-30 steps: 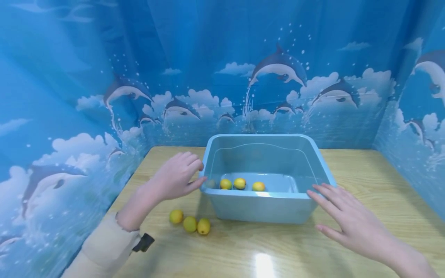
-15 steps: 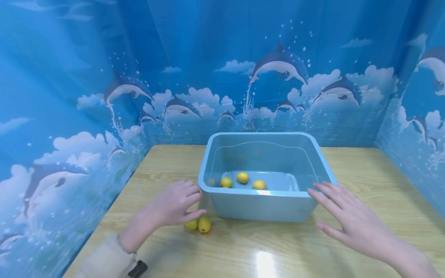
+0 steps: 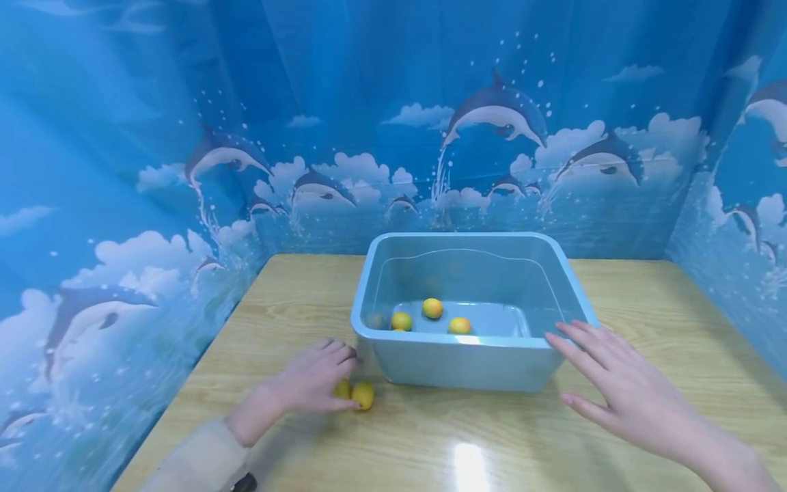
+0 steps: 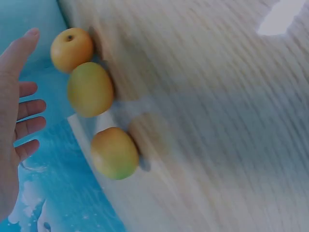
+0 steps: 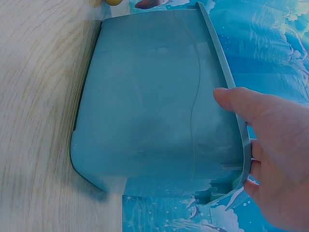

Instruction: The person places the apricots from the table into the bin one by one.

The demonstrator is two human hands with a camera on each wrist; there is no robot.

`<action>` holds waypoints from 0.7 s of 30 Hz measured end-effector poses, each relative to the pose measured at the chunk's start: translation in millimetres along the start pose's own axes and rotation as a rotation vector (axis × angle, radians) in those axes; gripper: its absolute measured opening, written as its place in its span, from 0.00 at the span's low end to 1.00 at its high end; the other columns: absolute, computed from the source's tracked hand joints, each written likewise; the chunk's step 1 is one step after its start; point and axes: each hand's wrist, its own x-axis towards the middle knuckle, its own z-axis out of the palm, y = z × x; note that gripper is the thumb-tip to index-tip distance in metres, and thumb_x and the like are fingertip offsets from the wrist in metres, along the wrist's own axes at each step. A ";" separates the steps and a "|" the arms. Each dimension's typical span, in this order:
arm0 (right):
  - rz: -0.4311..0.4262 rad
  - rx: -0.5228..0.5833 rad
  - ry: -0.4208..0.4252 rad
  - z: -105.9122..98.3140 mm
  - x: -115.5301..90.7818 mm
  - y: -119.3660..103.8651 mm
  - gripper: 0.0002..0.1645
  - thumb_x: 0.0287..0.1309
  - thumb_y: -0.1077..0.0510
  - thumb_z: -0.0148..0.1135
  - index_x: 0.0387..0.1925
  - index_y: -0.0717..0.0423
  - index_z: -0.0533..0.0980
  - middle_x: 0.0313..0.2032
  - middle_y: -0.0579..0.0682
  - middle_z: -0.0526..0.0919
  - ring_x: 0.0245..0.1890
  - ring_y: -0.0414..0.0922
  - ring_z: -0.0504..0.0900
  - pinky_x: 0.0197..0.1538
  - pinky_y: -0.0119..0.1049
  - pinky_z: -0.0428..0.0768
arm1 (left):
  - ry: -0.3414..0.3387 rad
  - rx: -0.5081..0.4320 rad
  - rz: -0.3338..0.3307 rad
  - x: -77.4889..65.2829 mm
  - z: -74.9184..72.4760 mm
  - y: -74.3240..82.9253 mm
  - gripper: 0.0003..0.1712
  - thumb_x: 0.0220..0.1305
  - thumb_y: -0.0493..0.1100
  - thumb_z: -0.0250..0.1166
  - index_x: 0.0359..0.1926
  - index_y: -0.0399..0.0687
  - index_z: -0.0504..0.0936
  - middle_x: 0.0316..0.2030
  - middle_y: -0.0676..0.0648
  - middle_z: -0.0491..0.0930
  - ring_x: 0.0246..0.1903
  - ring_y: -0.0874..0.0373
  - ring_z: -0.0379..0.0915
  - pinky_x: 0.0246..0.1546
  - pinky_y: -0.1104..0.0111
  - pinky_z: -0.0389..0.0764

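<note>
My left hand (image 3: 316, 379) is low over the wood table beside a row of small yellow fruits, its fingers relaxed and apart. One fruit (image 3: 363, 395) shows past the thumb and another (image 3: 341, 389) is partly behind it. A third, yellow-green fruit (image 4: 115, 153) appears in the left wrist view but is covered by the hand in the head view. My right hand (image 3: 621, 383) rests its outstretched fingers on the near right corner of a light blue plastic bin (image 3: 473, 365). Several fruits like these, such as a yellow one (image 3: 432, 308), lie on the bin floor.
The bin stands on a wood-grain table (image 3: 430, 437), toward its back edge. A blue curtain (image 3: 369, 82) printed with dolphins and clouds hangs behind the table and along both sides.
My left hand has come down from the bin's left rim to the fruits on the table. Inside the bin, one fruit has rolled farther back. My right hand has stayed at the rim.
</note>
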 end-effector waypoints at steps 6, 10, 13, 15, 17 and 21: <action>-0.003 -0.005 0.006 -0.5 0.2 -0.4 0.44 0.55 0.37 0.58 0.68 0.50 0.58 0.63 0.54 0.64 0.65 0.54 0.58 0.67 0.32 0.36 | -0.025 -0.003 0.003 1.0 9.9 0.5 0.35 0.48 0.68 0.63 0.45 0.44 0.79 0.41 0.49 0.76 0.42 0.57 0.70 0.47 0.62 0.71; -0.001 -0.007 0.012 -0.6 0.1 -0.7 0.43 0.56 0.36 0.56 0.68 0.50 0.59 0.63 0.54 0.64 0.65 0.53 0.57 0.67 0.32 0.36 | -0.055 0.010 -0.004 3.0 13.5 1.9 0.36 0.48 0.69 0.62 0.44 0.44 0.79 0.41 0.49 0.77 0.42 0.57 0.70 0.47 0.62 0.70; -0.005 -0.011 0.014 -0.4 0.1 -1.0 0.42 0.58 0.34 0.53 0.68 0.50 0.59 0.63 0.54 0.64 0.65 0.52 0.57 0.67 0.31 0.36 | -0.082 0.013 -0.009 4.1 14.7 3.0 0.35 0.48 0.70 0.62 0.43 0.45 0.79 0.40 0.49 0.77 0.40 0.57 0.69 0.46 0.63 0.70; -0.006 -0.012 0.012 -0.3 -0.1 -1.4 0.42 0.58 0.34 0.53 0.68 0.50 0.59 0.63 0.53 0.64 0.65 0.52 0.57 0.67 0.31 0.36 | -0.100 0.022 -0.007 4.7 15.3 3.5 0.35 0.47 0.71 0.62 0.41 0.46 0.80 0.38 0.50 0.76 0.38 0.58 0.69 0.45 0.64 0.70; -0.004 -0.012 0.008 -0.3 -0.2 -1.9 0.43 0.57 0.35 0.55 0.68 0.50 0.58 0.63 0.53 0.64 0.65 0.52 0.57 0.67 0.31 0.36 | -0.111 0.034 -0.002 5.1 16.2 3.8 0.35 0.47 0.72 0.61 0.39 0.46 0.80 0.36 0.51 0.76 0.38 0.59 0.68 0.44 0.64 0.69; 0.004 -0.010 0.004 -0.7 -0.2 -2.4 0.44 0.54 0.39 0.60 0.68 0.50 0.58 0.64 0.53 0.63 0.65 0.53 0.57 0.67 0.32 0.36 | -0.110 0.056 0.007 5.7 17.6 4.1 0.34 0.46 0.73 0.61 0.38 0.48 0.80 0.35 0.52 0.75 0.37 0.59 0.67 0.43 0.65 0.69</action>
